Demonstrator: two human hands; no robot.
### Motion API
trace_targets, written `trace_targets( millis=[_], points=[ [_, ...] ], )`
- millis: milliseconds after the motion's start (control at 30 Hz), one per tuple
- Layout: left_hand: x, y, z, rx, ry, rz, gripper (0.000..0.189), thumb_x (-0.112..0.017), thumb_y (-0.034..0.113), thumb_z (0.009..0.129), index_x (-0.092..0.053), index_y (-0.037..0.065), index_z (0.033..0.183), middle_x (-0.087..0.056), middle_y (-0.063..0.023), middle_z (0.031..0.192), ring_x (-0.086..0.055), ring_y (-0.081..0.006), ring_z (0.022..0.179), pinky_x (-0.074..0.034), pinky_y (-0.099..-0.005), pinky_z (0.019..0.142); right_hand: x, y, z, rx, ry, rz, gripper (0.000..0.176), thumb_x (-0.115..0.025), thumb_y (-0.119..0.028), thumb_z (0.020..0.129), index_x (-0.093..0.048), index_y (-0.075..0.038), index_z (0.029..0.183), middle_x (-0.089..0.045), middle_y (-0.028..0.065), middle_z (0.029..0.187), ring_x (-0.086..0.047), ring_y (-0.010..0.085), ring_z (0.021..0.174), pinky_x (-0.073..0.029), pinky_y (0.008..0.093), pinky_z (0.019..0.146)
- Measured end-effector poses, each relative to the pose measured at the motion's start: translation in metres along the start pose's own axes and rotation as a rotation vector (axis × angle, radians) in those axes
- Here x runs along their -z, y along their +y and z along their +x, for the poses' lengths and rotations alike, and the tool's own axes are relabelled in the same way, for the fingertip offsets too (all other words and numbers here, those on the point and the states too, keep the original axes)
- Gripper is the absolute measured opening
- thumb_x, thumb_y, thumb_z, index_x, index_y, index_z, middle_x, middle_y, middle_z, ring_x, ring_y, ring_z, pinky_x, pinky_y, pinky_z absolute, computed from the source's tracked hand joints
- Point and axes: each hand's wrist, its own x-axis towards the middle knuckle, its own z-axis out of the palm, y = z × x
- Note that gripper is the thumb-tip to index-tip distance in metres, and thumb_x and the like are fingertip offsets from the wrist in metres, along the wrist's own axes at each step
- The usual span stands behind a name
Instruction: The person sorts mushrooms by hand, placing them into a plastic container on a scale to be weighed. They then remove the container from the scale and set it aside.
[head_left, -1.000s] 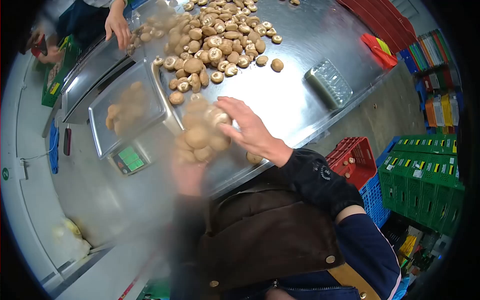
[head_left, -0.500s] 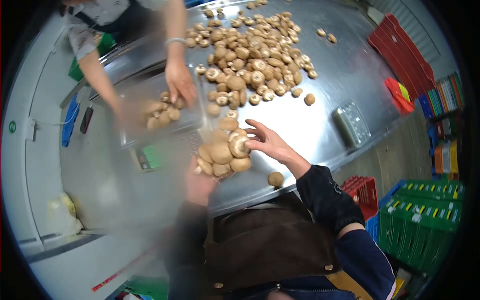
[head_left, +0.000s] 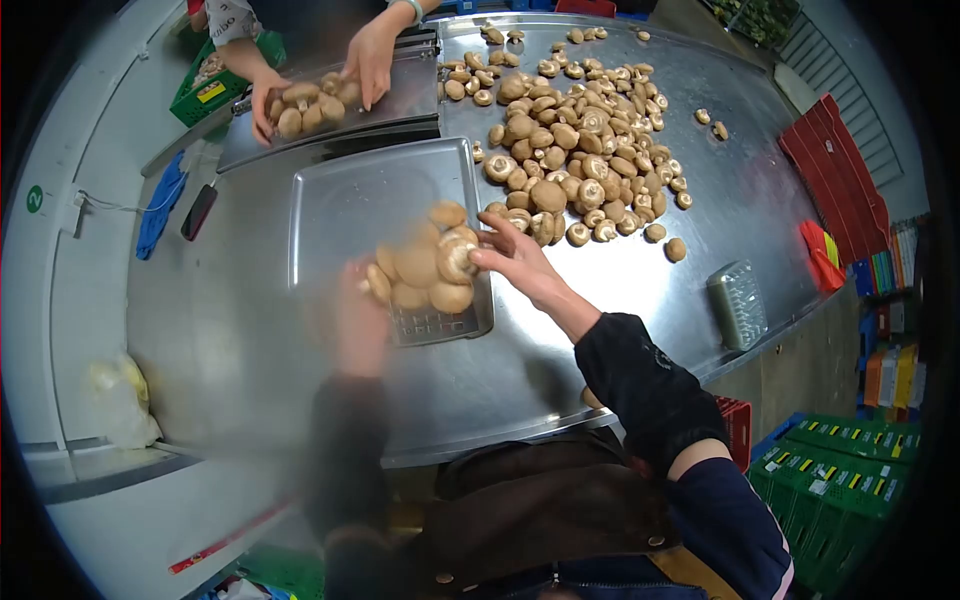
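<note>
A cluster of brown-capped mushrooms is held above the lower end of a steel weighing scale. My left hand, smeared by a blurred patch, supports the cluster from the left and below. At the cluster's right side, my right hand has its thumb and fingers closed on a mushroom with its pale underside and stem showing. Beyond my right hand lies a large heap of mushrooms on the steel table. Whether a tray lies under the cluster is hidden.
A co-worker's hands hold a pack of mushrooms over a steel surface at upper left. Stacked clear trays stand at the right edge, near a red bag and red crate. A phone lies left.
The co-worker's hands have moved up and away with their mushrooms, and the scale's plate now shows. The view has shifted. My hands still hold the cluster, now over the scale's lower end.
</note>
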Motion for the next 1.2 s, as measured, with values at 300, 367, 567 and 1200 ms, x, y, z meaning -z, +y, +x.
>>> trace_targets(
  millis=[300, 367, 567, 1200],
  points=[
    [0.028, 0.024, 0.105, -0.390, 0.228, 0.601, 0.036, -0.049, 0.028, 0.101, -0.063, -0.003, 0.115, -0.061, -0.0144, 0.118, -0.057, -0.0249, 0.114, -0.042, -0.0368, 0.099, -0.025, 0.007, 0.074, -0.128, 0.101, -0.079, 0.101, -0.078, -0.042, 0.079, -0.023, 0.002, 0.152, -0.043, 0.0266, 0.145, -0.048, 0.0299, 0.131, -0.038, 0.0381, 0.107],
    [0.043, 0.012, 0.117, -0.636, 0.328, 0.913, 0.038, -0.048, 0.027, 0.101, -0.063, -0.003, 0.120, -0.055, -0.0167, 0.130, -0.051, -0.0268, 0.123, -0.037, -0.0374, 0.105, -0.026, 0.004, 0.074, -0.119, 0.115, -0.158, 0.105, -0.078, -0.047, 0.077, -0.023, 0.006, 0.150, -0.046, 0.0290, 0.142, -0.050, 0.0335, 0.130, -0.041, 0.0386, 0.108],
    [0.049, 0.040, 0.088, -0.827, 0.140, 1.061, 0.038, -0.048, 0.025, 0.101, -0.061, -0.002, 0.125, -0.045, -0.0174, 0.142, -0.041, -0.0275, 0.134, -0.030, -0.0373, 0.112, -0.020, -0.004, 0.049, -0.034, 0.131, -0.245, 0.100, -0.079, -0.039, 0.080, -0.023, 0.009, 0.148, -0.045, 0.0314, 0.140, -0.049, 0.0358, 0.130, -0.044, 0.0406, 0.106],
    [-0.009, 0.057, 0.078, -0.875, -0.535, 1.889, 0.114, -0.088, 0.052, 0.053, -0.037, 0.016, 0.148, -0.020, -0.0182, 0.159, -0.018, -0.0468, 0.144, -0.025, -0.0538, 0.113, -0.035, -0.020, 0.080, 0.563, -0.072, -1.103, 0.107, -0.088, -0.026, 0.058, -0.032, -0.011, 0.148, -0.023, 0.0240, 0.154, -0.026, 0.0454, 0.141, -0.029, 0.0506, 0.115]
  ],
)
